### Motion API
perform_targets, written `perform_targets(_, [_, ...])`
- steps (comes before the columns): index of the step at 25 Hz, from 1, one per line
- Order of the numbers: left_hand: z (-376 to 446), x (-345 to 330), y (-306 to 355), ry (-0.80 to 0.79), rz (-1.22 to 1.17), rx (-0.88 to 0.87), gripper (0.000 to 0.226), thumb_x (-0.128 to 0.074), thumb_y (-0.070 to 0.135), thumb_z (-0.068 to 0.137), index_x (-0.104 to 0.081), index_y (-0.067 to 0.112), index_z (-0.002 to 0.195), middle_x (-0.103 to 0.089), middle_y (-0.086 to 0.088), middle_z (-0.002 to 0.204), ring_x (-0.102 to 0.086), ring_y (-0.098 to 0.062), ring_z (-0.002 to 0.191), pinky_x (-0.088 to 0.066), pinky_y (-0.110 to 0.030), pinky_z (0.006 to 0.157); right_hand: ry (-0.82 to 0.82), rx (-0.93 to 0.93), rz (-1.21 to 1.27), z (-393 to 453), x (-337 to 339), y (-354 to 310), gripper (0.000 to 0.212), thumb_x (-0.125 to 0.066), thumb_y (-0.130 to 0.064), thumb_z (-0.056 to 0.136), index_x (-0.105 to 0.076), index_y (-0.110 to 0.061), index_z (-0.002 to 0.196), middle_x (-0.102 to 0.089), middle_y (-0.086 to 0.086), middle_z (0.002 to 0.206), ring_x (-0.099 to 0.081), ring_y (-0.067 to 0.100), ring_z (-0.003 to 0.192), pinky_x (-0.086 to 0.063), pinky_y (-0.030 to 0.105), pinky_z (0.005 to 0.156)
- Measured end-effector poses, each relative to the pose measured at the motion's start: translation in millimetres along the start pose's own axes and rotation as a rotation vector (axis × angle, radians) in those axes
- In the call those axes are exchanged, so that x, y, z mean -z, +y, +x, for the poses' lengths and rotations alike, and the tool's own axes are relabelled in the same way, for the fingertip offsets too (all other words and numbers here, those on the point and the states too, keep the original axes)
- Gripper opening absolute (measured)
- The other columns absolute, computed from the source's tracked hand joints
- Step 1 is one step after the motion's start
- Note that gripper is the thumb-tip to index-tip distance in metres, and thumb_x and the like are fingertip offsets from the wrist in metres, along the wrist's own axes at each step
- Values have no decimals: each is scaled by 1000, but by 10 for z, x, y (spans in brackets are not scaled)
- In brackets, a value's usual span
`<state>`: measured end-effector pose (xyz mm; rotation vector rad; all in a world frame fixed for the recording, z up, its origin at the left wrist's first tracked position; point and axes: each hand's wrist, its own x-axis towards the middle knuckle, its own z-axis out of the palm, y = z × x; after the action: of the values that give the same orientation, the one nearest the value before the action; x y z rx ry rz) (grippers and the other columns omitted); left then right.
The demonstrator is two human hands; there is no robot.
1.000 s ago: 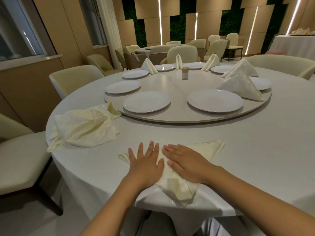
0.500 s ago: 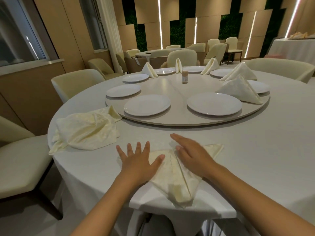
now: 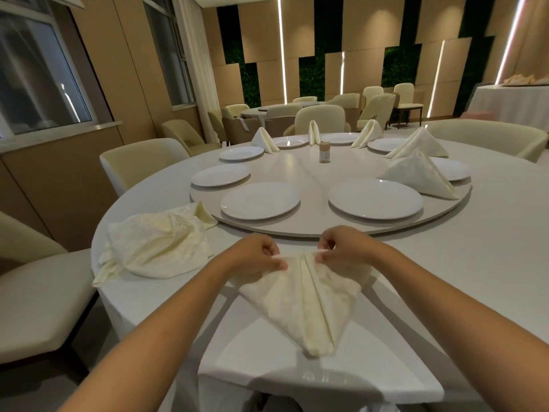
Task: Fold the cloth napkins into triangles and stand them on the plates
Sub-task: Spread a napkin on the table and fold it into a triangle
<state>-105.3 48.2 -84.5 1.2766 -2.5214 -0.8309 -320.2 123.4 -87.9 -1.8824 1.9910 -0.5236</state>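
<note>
Two hands pinch one folded napkin (image 3: 300,298) at its far corners, left hand (image 3: 255,254) and right hand (image 3: 344,248) with fingers curled; napkin at 6 o'clock on tabletop (image 3: 445,278); loose napkins (image 3: 157,245) at 9 o'clock.

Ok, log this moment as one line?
step: folding | left hand: pinching napkin top edge | right hand: pinching same edge | plate: bare

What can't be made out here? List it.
- Head view: the left hand and right hand cover the far corners of the folded napkin.
- The label on the small jar is too small to read.
- How many napkins the crumpled pile holds is hidden by its folds.
</note>
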Motion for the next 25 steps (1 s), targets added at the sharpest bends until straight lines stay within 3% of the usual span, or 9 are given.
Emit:
perform_targets(2, [85,251,150,145,51,-71,21,-76,38,77,-63,22,79,-59,10,75,-53,-6,69,-42,-18,61,123,45,26,51,261,-110,18,-73,-36,80,-57,-28,74,-57,-12,77,-55,12,77,-43,25,65])
perform_targets(5, [109,595,414,377,189,-203,20,-70,40,83,-61,23,85,-61,12,85,-57,-10,82,-50,-24,73,328,115,-10,-4,622,-363,13,-67,-37,84,-59,-28,84,-58,-14,83,-55,11,83,-46,29,72])
perform_targets(9, [-253,592,475,487,457,-397,13,-64,37,88,-59,25,93,-55,11,85,-55,-13,80,-44,-22,68,433,234,-238,-409,581,-535,11,-62,-38,88,-57,-28,90,-52,-17,83,-51,10,82,-37,27,67])
perform_targets(11, [-494,316,263,431,505,-542,19,-60,42,87,-62,23,91,-58,8,77,-55,-17,72,-40,-27,63,392,328,-283,-663,273,-420,13,-63,-37,86,-61,-25,92,-55,-14,83,-55,14,84,-35,28,66])
perform_targets(13, [-726,-25,3,274,469,-534,28,-52,52,84,-62,27,93,-58,11,78,-52,-15,71,-43,-30,64,216,364,-275,-912,-83,-277,17,-62,-40,85,-61,-26,94,-60,-11,88,-57,14,85,-39,28,68])
perform_targets(16, [-955,-402,-227,50,411,-423,26,-55,53,86,-57,33,102,-58,15,95,-48,-7,85,-41,-26,77,20,344,-183,-1132,-464,-121,17,-60,-46,86,-58,-32,94,-55,-16,89,-50,3,82,-41,20,72])
perform_targets(19, [-1086,-506,-240,30,288,-434,39,-56,51,87,-53,34,122,-56,16,121,-48,1,106,-39,-20,92,58,342,-124,-1169,-577,-33,19,-63,-45,85,-61,-31,97,-53,-20,88,-49,1,83,-40,15,73])
perform_targets(22, [-1143,-648,-160,-32,312,-453,58,-44,53,95,-22,44,147,-20,28,150,-18,11,132,-12,-8,108,88,352,-101,-1150,-624,6,20,-65,-45,83,-64,-29,97,-58,-18,93,-51,0,87,-42,17,76])
perform_targets(25, [-1114,-791,-127,-129,407,-487,62,-31,61,95,3,54,146,8,17,159,3,0,144,2,-18,113,21,390,-57,-1146,-599,23,24,-64,-54,79,-65,-33,92,-60,-21,91,-53,-2,86,-45,19,75])
